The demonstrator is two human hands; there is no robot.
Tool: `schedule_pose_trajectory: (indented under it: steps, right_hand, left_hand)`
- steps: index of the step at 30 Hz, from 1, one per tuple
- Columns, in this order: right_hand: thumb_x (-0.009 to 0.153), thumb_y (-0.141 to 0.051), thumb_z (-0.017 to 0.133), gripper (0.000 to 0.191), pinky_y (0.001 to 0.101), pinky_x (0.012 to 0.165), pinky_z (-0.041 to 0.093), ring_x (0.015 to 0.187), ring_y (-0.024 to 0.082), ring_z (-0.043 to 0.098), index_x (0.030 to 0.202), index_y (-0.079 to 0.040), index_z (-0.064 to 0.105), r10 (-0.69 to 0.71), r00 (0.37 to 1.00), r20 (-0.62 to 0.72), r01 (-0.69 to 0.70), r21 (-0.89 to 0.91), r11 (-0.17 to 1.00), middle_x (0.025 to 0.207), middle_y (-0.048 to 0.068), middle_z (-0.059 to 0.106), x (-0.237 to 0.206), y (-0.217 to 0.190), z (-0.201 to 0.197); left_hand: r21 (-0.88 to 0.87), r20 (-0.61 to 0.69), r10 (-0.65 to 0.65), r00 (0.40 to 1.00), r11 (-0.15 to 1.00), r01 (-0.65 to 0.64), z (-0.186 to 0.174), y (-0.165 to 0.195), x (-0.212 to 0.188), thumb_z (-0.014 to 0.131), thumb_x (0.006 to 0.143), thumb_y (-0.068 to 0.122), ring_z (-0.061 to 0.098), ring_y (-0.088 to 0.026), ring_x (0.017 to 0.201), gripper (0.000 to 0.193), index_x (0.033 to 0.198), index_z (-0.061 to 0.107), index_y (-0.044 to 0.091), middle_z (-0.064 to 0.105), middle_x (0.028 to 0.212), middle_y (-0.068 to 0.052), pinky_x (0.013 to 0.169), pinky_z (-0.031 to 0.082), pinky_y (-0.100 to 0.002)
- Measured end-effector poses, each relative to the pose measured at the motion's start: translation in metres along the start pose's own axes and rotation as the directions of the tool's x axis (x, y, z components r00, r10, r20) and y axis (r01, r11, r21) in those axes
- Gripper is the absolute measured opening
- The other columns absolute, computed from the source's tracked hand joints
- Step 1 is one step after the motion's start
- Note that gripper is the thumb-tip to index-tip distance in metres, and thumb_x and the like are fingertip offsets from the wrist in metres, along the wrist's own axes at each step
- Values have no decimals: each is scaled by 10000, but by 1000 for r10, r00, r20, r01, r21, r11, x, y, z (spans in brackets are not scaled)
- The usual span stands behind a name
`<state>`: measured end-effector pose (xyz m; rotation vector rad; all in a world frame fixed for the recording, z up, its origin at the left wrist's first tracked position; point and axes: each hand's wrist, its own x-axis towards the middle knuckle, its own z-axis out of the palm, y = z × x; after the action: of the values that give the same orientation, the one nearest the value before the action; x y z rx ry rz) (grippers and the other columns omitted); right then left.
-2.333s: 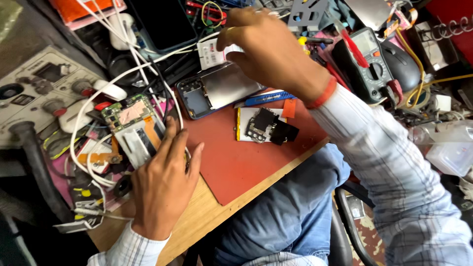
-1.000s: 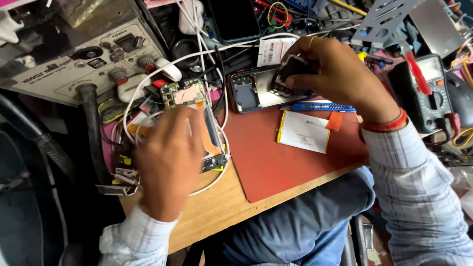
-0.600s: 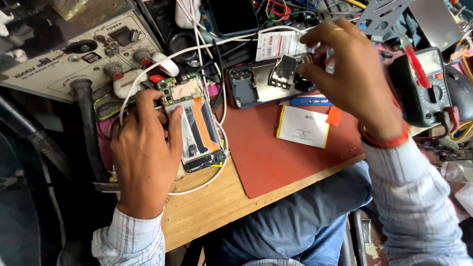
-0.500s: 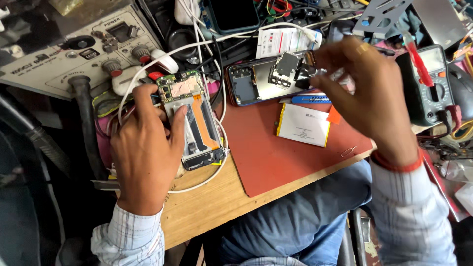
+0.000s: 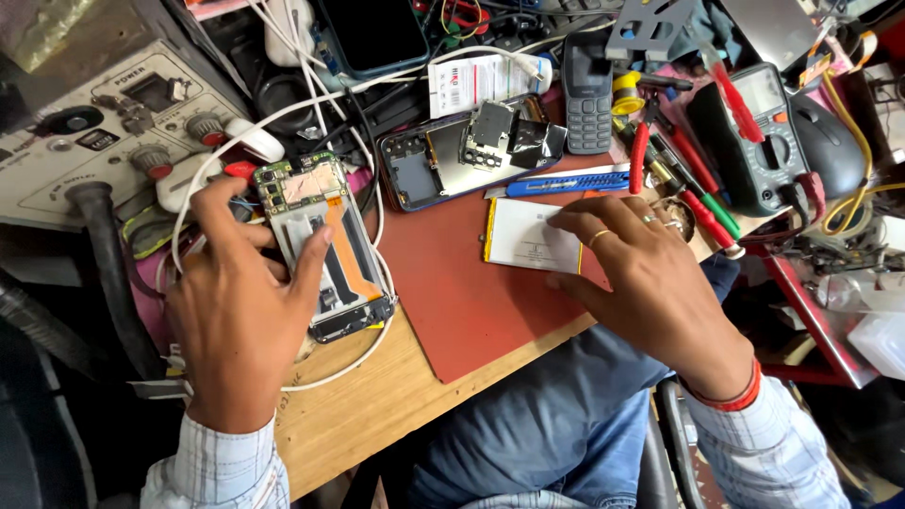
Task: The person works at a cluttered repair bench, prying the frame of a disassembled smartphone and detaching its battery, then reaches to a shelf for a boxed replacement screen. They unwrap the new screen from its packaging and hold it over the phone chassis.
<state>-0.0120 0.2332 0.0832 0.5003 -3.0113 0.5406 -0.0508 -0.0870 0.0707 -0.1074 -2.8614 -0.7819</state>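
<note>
My left hand (image 5: 236, 311) holds an opened phone (image 5: 325, 245) with bare circuit board and orange ribbon, resting at the left of the wooden bench. My right hand (image 5: 650, 273) lies spread on the red mat (image 5: 452, 292), fingertips touching a flat white battery (image 5: 528, 240). Behind the battery lies a dark phone back cover (image 5: 424, 165) with a small metal-shielded part (image 5: 495, 132) set on it, and a blue utility knife (image 5: 566, 181) beside it.
A grey bench power supply (image 5: 85, 132) stands at the far left with a thick black hose and white cables. A keypad phone (image 5: 587, 90), a multimeter (image 5: 764, 132) with red probes, screwdrivers and a black mouse (image 5: 834, 141) crowd the back right.
My right hand set the small shielded part on the back cover and came down onto the white battery. My left hand stayed on the opened phone.
</note>
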Motion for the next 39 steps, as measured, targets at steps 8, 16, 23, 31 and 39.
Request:
schedule_pose_trajectory:
  steps: [8, 16, 23, 31, 39]
  right_hand:
    - [705, -271, 844, 601, 455, 918, 481, 1108, 378, 600, 1238, -76, 646, -34, 999, 34, 34, 16, 999, 1216, 123, 622, 11, 3, 3]
    - [776, -191, 826, 502, 448, 875, 510, 1072, 374, 643, 1231, -61, 659, -5, 996, -84, 12, 88, 996, 1209, 141, 653, -2, 3, -7]
    - [797, -51, 807, 384, 344, 858, 539, 973, 266, 689, 1155, -35, 669, 127, 960, -250, -30, 360, 932, 1090, 94, 701, -45, -11, -5]
    - [816, -74, 791, 328, 403, 846, 539, 1021, 330, 668, 1124, -49, 682, 11, 975, -220, 23, 152, 988, 1094, 102, 691, -44, 0, -6]
    - [797, -399, 733, 584, 417, 742, 553, 921, 313, 692, 1224, -10, 643, -439, 897, 57, 441, -195, 876, 1051, 142, 696, 31, 21, -1]
  left_hand:
    - [-79, -91, 134, 987, 987, -142, 3, 1, -4, 763, 889, 73, 712, -273, 709, 623, 1372, 380, -10, 695, 902, -106, 654, 511, -438]
    - [-511, -32, -16, 999, 860, -3, -15, 21, -16, 603, 1028, -50, 699, -160, 788, 551, 1527, 370, -60, 644, 1116, -157, 581, 490, -268]
    - [-919, 247, 93, 965, 337, 203, 3, 39, -34, 500, 1054, 5, 668, -136, 1124, 423, 1466, 456, -82, 650, 1281, -142, 960, 564, -265]
    - [-825, 540, 10, 842, -195, 531, 61, 40, -49, 573, 1080, 92, 617, -179, 946, 546, 1600, 460, -36, 645, 1213, -135, 770, 526, -347]
    - [-913, 408, -187, 894, -89, 398, 72, 34, -43, 520, 1029, 175, 618, -127, 1168, 515, 1500, 487, -31, 645, 1338, -63, 1009, 494, -298]
